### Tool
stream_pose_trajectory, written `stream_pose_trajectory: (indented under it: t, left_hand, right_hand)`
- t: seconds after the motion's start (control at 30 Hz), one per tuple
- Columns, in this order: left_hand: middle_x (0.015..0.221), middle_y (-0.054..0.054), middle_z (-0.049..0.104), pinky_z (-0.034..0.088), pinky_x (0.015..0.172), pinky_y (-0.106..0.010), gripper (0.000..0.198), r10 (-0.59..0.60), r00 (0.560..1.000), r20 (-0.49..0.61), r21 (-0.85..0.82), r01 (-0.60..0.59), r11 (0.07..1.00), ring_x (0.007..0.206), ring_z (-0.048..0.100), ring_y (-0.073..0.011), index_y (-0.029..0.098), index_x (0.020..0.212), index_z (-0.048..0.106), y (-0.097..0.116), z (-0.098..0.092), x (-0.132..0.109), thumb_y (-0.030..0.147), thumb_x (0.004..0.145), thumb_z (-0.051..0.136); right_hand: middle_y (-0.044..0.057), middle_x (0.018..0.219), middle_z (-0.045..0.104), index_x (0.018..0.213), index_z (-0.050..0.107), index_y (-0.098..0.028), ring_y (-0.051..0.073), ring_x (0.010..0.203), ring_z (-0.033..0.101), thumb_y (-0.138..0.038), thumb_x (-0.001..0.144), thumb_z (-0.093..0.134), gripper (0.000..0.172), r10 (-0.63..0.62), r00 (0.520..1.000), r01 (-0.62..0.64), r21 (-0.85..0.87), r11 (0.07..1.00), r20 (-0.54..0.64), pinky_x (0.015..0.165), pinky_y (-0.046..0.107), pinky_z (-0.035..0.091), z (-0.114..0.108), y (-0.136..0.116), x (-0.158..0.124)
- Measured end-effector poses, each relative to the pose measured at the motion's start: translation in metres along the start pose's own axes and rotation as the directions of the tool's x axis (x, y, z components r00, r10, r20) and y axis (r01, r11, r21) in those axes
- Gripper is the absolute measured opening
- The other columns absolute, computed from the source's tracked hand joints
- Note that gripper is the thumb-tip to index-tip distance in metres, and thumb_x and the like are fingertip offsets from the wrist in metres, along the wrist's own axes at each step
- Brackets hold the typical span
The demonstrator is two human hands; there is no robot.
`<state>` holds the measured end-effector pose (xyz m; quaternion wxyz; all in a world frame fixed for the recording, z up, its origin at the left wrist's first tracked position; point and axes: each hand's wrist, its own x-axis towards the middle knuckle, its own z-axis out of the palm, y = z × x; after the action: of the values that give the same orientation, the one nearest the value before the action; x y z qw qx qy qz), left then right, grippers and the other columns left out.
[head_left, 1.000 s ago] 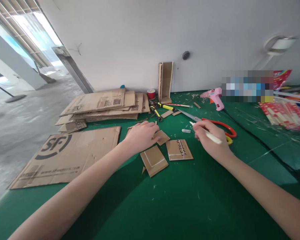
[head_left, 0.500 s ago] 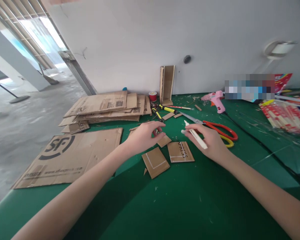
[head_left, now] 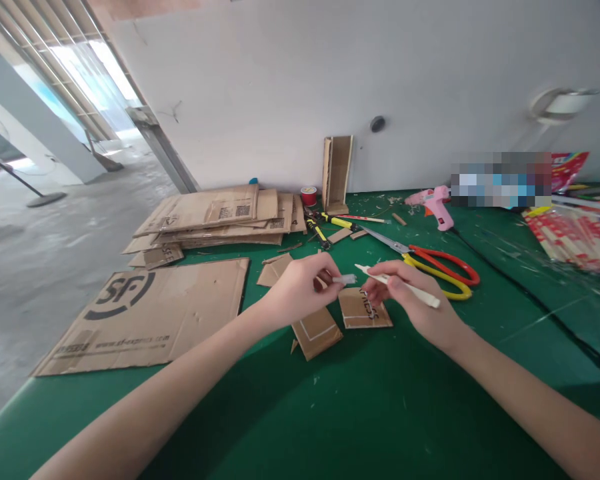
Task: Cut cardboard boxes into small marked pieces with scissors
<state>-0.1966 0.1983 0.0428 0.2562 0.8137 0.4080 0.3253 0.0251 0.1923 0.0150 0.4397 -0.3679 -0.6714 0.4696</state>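
Observation:
My left hand (head_left: 303,287) is closed, with a small translucent pen cap (head_left: 347,279) pinched between thumb and fingers. In my right hand (head_left: 420,313) lies a white marker pen (head_left: 423,293), its bare tip pointing left towards the cap, a short gap apart. Below the hands are two cardboard squares on the table. One square (head_left: 320,337), partly under my left hand, bears white drawn lines; the other square (head_left: 363,317) has black print and a white line. A further cardboard piece (head_left: 274,268) lies behind my left wrist.
Scissors (head_left: 435,263) with red and yellow handles lie behind my right hand, beside yellow-black pliers (head_left: 316,231). A pink glue gun (head_left: 433,203) trails a black cord. Stacked cardboard (head_left: 205,210) and a large sheet (head_left: 155,320) are left; an upright cardboard channel (head_left: 339,173) stands against the wall.
The cap has passed from my right fingertips into my left hand, which has moved right and closed on it. The pen has tilted flatter in my right hand. The view has shifted slightly.

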Motion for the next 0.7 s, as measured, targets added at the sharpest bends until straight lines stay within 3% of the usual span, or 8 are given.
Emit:
stream_pose_trajectory:
  t: [0.1,0.23,0.57,0.7]
  left_hand:
    - [0.086,-0.004,0.063,0.051,0.062,-0.023,0.022,-0.111,0.991,-0.080,-0.127,0.100,0.987,0.072,0.061,-0.0106,0.015,0.103,0.057,-0.008,-0.003,0.003,0.024,0.083,0.057]
    - [0.093,-0.004,0.062,0.051,0.067,-0.022,0.023,-0.046,0.997,-0.055,-0.055,0.043,0.998,0.078,0.059,-0.0100,0.019,0.105,0.064,-0.011,-0.007,0.005,0.019,0.083,0.055]
    - [0.085,-0.001,0.065,0.048,0.060,-0.020,0.013,0.059,0.998,0.024,0.099,-0.062,0.993,0.073,0.059,-0.0100,0.019,0.092,0.067,-0.001,-0.010,0.005,0.019,0.084,0.057]
    - [0.092,-0.002,0.071,0.052,0.070,-0.025,0.015,0.186,0.982,0.031,0.236,-0.188,0.953,0.080,0.064,-0.0124,0.020,0.097,0.067,0.004,-0.008,0.001,0.020,0.087,0.056]
  right_hand:
    - [0.002,0.079,0.066,0.106,0.058,-0.023,0.015,0.065,0.062,-0.041,0.095,0.041,0.026,0.005,1.000,0.000,0.174,0.985,-0.029,0.060,0.030,0.052,-0.001,0.002,-0.001]
    - [0.001,0.078,0.067,0.100,0.056,-0.024,0.015,0.064,0.062,-0.033,0.092,0.049,0.014,0.018,1.000,-0.019,0.299,0.954,0.004,0.059,0.030,0.051,0.000,-0.002,-0.001]
    - [0.003,0.079,0.067,0.096,0.059,-0.019,0.014,0.067,0.064,-0.035,0.090,0.054,0.017,0.051,0.997,-0.058,0.130,0.990,0.062,0.058,0.027,0.054,0.006,-0.008,-0.004]
    - [0.002,0.075,0.066,0.093,0.057,-0.019,0.013,0.064,0.062,-0.037,0.091,0.051,0.019,0.100,0.992,-0.112,0.166,0.980,0.078,0.057,0.027,0.053,0.009,-0.011,-0.005]
